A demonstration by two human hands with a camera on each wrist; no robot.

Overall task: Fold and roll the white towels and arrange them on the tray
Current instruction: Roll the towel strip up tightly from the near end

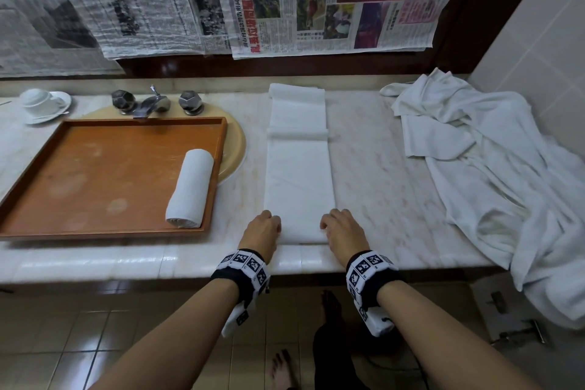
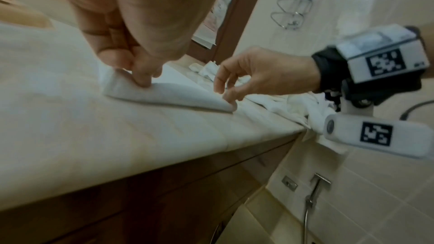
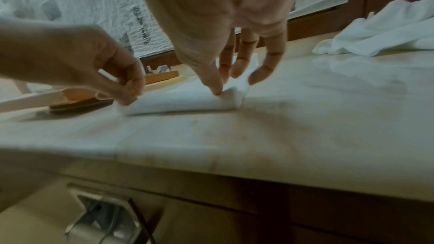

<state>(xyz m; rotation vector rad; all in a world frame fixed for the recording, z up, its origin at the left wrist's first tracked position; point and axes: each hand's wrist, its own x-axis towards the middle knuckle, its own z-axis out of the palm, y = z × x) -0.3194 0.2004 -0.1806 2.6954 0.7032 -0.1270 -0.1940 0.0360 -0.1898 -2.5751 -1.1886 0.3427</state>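
L hand (image 1: 264, 226) and R hand (image 1: 343, 228) sit at the near edge of the marble counter (image 1: 395, 199), one on each near corner of the folded towel (image 1: 299, 180). Towel is a long narrow white strip running away from the person, w/ a crosswise fold ridge abt two-thirds up; far end nearly reaches the back wall.

L wrist view: L thumb and fingertips (image 2: 140, 79) pinch the towel's near-left corner, the edge curled up and over, cloth between thumb and fingers. Narrow grip, fingers bent. R hand in that view pinches the opposite corner, index and thumb closed on the lifted edge, other fingers loosely curved above it.

R wrist view: R thumb tip presses the top of the started roll (image 3: 187, 101); index and middle reach down behind it, little finger spread off to the side, clear of the cloth. Near edge of towel is turned over into a low, short roll lying across the counter btwn both hands.

Left of the strip, just beside it: wooden tray (image 1: 63, 174) set over the sink, w/ one rolled towel (image 1: 190, 188) lying along its right wall. Behind tray: faucet (image 1: 152, 103), then cup and saucer (image 1: 44, 101) far left.

Right side, well apart from the strip: pile of loose white towels (image 1: 493, 168), partly hanging over the counter edge. Newspaper sheets (image 1: 285, 0) cover the back wall.
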